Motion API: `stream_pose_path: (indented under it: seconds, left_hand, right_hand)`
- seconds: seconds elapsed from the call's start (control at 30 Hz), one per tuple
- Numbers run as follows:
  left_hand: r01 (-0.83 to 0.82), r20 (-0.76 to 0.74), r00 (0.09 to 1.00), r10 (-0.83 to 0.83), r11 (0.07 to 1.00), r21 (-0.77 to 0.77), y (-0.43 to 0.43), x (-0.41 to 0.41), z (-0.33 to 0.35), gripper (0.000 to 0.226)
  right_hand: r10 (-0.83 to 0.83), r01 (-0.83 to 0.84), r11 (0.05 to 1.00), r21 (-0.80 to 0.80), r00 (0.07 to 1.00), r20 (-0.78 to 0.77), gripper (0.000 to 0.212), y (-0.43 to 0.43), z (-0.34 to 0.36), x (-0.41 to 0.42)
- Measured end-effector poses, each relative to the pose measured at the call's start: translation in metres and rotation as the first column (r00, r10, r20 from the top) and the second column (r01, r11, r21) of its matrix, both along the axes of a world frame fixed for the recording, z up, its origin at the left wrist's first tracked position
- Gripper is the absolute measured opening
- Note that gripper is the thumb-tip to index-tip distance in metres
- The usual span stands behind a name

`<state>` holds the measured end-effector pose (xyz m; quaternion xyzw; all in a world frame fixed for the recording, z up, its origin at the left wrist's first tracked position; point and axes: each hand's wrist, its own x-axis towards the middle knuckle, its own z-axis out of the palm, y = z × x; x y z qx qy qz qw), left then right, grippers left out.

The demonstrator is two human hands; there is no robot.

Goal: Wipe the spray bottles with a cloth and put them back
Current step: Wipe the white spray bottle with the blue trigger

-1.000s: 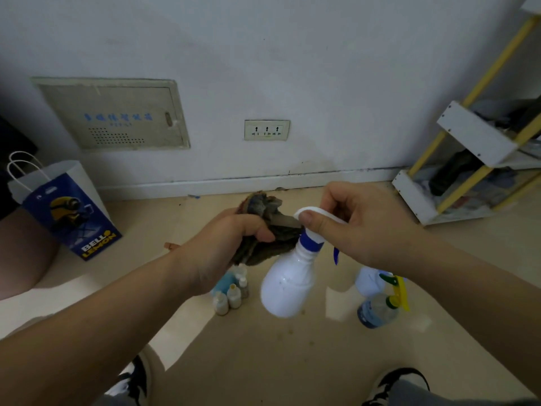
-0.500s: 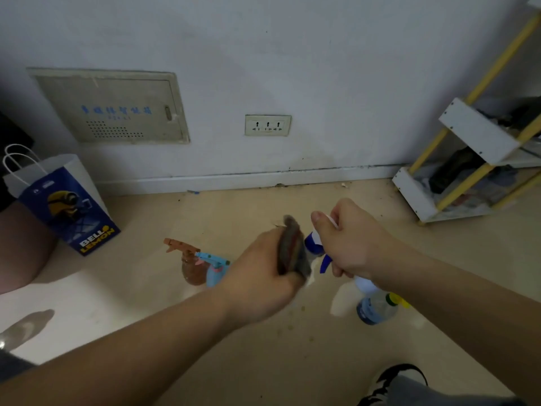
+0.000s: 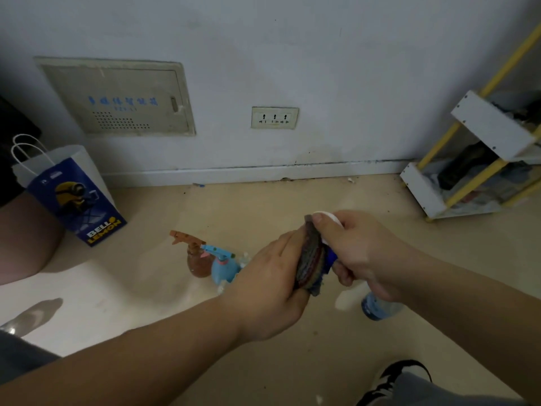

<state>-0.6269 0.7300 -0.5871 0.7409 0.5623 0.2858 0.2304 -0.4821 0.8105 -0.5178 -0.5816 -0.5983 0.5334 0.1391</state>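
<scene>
My left hand (image 3: pixel 272 285) holds a dark, striped cloth (image 3: pixel 310 256) and presses it against the white spray bottle with a blue collar (image 3: pixel 330 256). My right hand (image 3: pixel 360 253) grips that bottle by its white spray head, thumb on top. The bottle's body is hidden behind the cloth and my hands. On the floor behind my left hand stand a brown spray bottle (image 3: pixel 196 259) and a light blue spray bottle (image 3: pixel 223 266). Under my right wrist a clear bottle with a blue label (image 3: pixel 377 309) shows.
A blue and white paper bag (image 3: pixel 70 194) stands at the left by the wall. A white and yellow shelf rack (image 3: pixel 480 159) with dark items is at the right. A person's knee (image 3: pixel 20 238) is at the far left, my shoe (image 3: pixel 398 379) at the bottom right.
My left hand moved the cloth down from the spray head and over the bottle's body. Both hands lowered. The brown and light blue bottles came into sight behind the left hand.
</scene>
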Motion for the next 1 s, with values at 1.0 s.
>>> stream_pose_path:
  seconds: [1.0]
  left_hand:
    - [-0.219,0.492,0.289,0.821,0.557,-0.801,0.041,-0.025,-0.007,0.054]
  right_hand:
    - [-0.276,0.285,0.958,0.021,0.944,-0.180,0.040,0.005,0.020,0.014]
